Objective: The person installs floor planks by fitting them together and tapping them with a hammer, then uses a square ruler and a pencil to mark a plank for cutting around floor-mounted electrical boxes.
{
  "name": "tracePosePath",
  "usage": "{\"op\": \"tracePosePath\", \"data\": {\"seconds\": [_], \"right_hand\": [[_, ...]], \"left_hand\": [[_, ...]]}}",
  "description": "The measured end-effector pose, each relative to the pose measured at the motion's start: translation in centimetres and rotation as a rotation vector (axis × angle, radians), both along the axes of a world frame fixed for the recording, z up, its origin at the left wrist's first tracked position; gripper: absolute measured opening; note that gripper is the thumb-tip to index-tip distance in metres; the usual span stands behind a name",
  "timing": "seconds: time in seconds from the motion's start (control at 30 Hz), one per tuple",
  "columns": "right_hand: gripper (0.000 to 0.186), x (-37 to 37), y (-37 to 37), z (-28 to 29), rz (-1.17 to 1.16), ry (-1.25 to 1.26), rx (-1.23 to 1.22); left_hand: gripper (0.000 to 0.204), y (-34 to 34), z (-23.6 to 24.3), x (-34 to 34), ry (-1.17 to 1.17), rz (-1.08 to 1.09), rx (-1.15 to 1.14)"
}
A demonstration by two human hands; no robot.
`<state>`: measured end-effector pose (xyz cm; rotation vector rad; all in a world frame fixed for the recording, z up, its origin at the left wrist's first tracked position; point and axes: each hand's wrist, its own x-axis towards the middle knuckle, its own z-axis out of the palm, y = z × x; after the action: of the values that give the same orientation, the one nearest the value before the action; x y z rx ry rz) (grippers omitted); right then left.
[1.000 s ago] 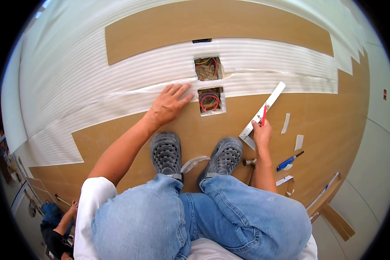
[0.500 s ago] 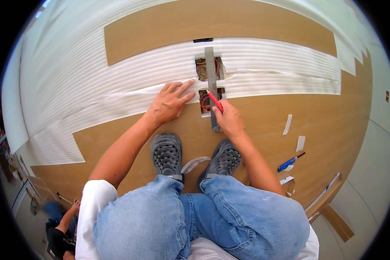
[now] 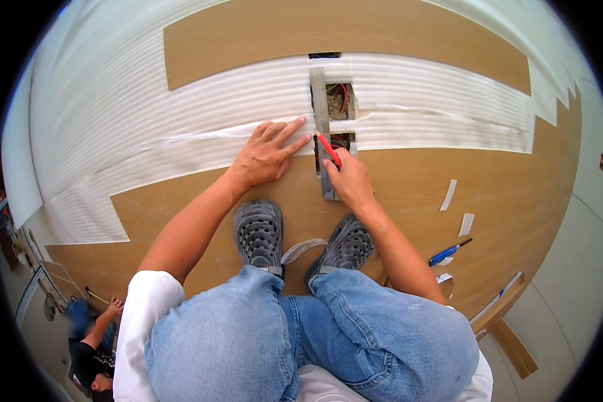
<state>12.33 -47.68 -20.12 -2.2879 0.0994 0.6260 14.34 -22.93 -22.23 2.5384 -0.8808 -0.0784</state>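
Note:
My right hand (image 3: pixel 352 179) grips a red pencil (image 3: pixel 328 149), its tip against the left edge of a metal square (image 3: pixel 320 100). The square's blade lies across two cutout openings, covering their left side, and its thicker stock rests on the wood plank near my right hand. Coloured wires show in the upper opening (image 3: pixel 341 100) and the lower opening (image 3: pixel 341 141). Spread fingers of my left hand (image 3: pixel 264 157) rest on the white ribbed underlay (image 3: pixel 201 134), fingertips just left of the square. Whether my right hand also touches the stock is hard to make out.
A laid plank (image 3: pixel 355 30) lies beyond the underlay strip, with a small dark slot at its edge. Right of me are paper strips (image 3: pixel 448 195), a blue utility knife (image 3: pixel 449 252) and loose board pieces (image 3: pixel 512 348). Another person (image 3: pixel 93 355) works at lower left.
The square has shifted left across the openings, from near their middle to their left side. My right hand and the pencil have moved slightly left with it. My left hand stays about where it was.

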Motion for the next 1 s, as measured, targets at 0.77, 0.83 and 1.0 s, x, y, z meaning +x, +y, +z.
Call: {"op": "tracePosePath", "data": {"seconds": [0.77, 0.83, 1.0], "right_hand": [[0.017, 4.9, -2.4, 13.1, -0.217, 0.637, 0.997], [0.022, 8.0, -3.0, 12.0, -0.228, 0.479, 0.911], [0.043, 10.4, -1.8, 3.4, 0.024, -0.065, 0.368]], "left_hand": [[0.015, -2.5, 4.9, 5.1, -0.124, -0.015, -0.369], [0.01, -2.7, 4.2, 4.3, 0.24, 0.123, -0.386], [0.022, -4.1, 3.2, 4.3, 0.794, 0.446, -0.506]]}}
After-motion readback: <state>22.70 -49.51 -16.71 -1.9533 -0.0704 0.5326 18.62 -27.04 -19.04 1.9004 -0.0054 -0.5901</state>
